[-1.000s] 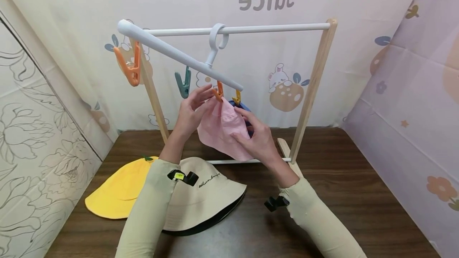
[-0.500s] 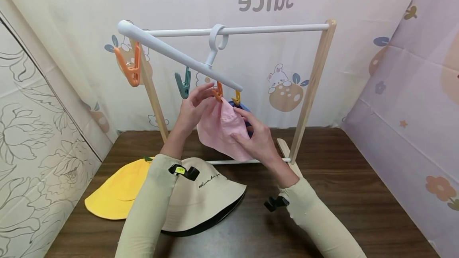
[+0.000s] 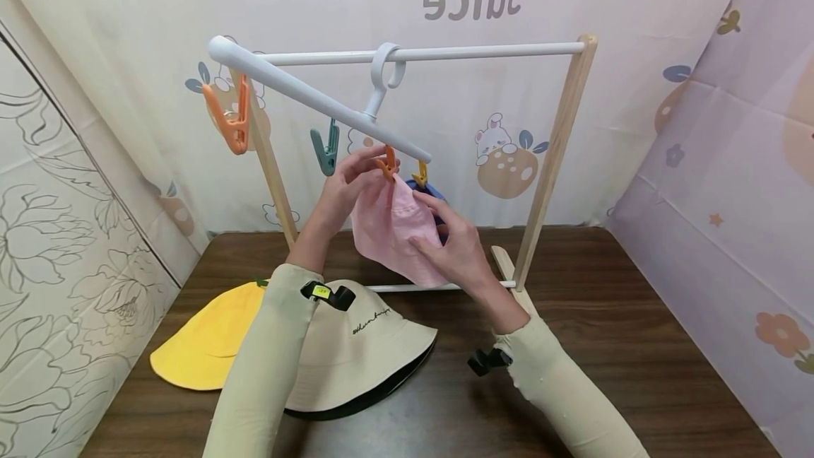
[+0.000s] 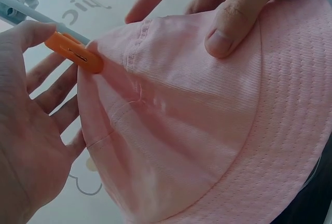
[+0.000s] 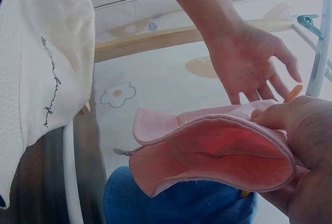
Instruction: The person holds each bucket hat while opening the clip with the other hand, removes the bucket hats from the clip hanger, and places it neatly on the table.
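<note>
A pink bucket hat (image 3: pixel 394 239) hangs from an orange clip (image 3: pixel 388 163) on a pale hanger (image 3: pixel 299 94). My left hand (image 3: pixel 337 196) is at this clip; the thumb touches its handle end in the left wrist view, with the fingers behind. Thumb and fingers of my right hand (image 3: pixel 458 246) pinch the pink hat by its side, the thumb on the outer cloth. The right wrist view looks into the pink hat's opening. Behind it, a blue hat (image 5: pixel 171 203) hangs from a yellow clip (image 3: pixel 420 174).
A rack's white rod (image 3: pixel 490 51) carries the hanger, between wooden posts (image 3: pixel 556 154). A green clip (image 3: pixel 326 150) and a second orange clip (image 3: pixel 232 119) hang further left. A yellow hat (image 3: pixel 197 341) and a beige hat (image 3: pixel 369 352) lie on the table (image 3: pixel 636 345).
My left fingers have shifted slightly right, so that a fingertip now shows past the orange clip. My right hand keeps its pinch on the pink hat almost unmoved.
</note>
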{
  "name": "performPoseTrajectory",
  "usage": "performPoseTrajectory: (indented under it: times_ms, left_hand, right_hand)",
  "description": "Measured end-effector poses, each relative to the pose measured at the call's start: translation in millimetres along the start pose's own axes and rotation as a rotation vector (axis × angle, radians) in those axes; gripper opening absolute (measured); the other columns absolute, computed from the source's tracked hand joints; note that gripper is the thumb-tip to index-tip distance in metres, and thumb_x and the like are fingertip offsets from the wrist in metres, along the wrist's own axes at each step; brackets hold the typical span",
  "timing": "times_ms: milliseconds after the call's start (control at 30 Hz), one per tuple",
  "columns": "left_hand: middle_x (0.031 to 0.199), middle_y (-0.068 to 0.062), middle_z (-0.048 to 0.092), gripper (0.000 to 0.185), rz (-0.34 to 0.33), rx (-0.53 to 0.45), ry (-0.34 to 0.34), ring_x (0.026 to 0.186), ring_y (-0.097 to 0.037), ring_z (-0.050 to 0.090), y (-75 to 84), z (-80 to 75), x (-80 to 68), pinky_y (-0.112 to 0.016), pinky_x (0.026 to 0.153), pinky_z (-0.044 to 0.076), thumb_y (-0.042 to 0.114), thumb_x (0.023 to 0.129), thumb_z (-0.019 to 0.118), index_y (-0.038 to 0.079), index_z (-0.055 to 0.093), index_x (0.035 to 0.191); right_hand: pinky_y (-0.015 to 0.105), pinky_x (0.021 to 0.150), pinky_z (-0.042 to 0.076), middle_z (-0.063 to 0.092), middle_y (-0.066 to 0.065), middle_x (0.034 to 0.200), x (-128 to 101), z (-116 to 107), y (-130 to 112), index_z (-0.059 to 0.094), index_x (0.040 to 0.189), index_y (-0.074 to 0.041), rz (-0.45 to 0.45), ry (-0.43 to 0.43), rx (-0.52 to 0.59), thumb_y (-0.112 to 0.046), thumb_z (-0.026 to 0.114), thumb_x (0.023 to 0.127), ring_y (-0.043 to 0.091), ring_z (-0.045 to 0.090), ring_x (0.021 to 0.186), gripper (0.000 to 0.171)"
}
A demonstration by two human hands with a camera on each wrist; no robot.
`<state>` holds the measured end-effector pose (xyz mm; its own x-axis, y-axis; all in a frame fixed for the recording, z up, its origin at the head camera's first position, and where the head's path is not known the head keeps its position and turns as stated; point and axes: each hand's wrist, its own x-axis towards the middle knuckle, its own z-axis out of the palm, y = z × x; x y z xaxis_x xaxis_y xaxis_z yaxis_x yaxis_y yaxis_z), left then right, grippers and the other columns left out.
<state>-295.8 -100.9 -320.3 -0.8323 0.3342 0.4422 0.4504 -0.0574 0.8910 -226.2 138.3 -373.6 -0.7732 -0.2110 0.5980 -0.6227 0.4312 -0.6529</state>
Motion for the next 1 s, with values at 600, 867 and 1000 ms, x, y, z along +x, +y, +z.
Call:
performPoseTrajectory:
  times_ms: [600,867,1000]
  left_hand:
    - [0.115,0.022,0.080,0.056,0.034,-0.083,0.003,0.118,-0.002,0.074,-5.8,1.3,8.0,-0.062,0.140,0.030,0.015,0.104,0.056,-0.008,0.056,0.155]
    - [0.113,0.019,0.082,0.051,0.055,-0.119,-0.008,0.113,-0.003,0.076,-8.2,0.8,8.2,-0.054,0.134,0.039,0.010,0.104,0.055,-0.007,0.059,0.152]
    - [0.116,0.018,0.082,0.046,0.068,-0.130,-0.024,0.115,-0.004,0.077,-9.4,-0.2,8.0,-0.052,0.134,0.042,0.009,0.105,0.053,0.005,0.069,0.147]
  right_hand:
    - [0.053,0.088,0.070,0.072,0.018,0.154,-0.6,0.3,0.6,0.062,0.159,-0.010,-0.029,-0.003,-0.008,-0.006,0.090,0.094,0.035,0.078,0.110,0.070]
    - [0.054,0.089,0.071,0.071,0.018,0.155,-1.6,1.5,-0.9,0.062,0.159,-0.010,-0.029,-0.013,0.004,-0.007,0.090,0.094,0.036,0.078,0.115,0.070]
    - [0.054,0.089,0.071,0.071,0.019,0.155,-1.8,2.0,-0.7,0.062,0.159,-0.010,-0.033,-0.014,0.005,-0.006,0.090,0.094,0.037,0.078,0.116,0.071]
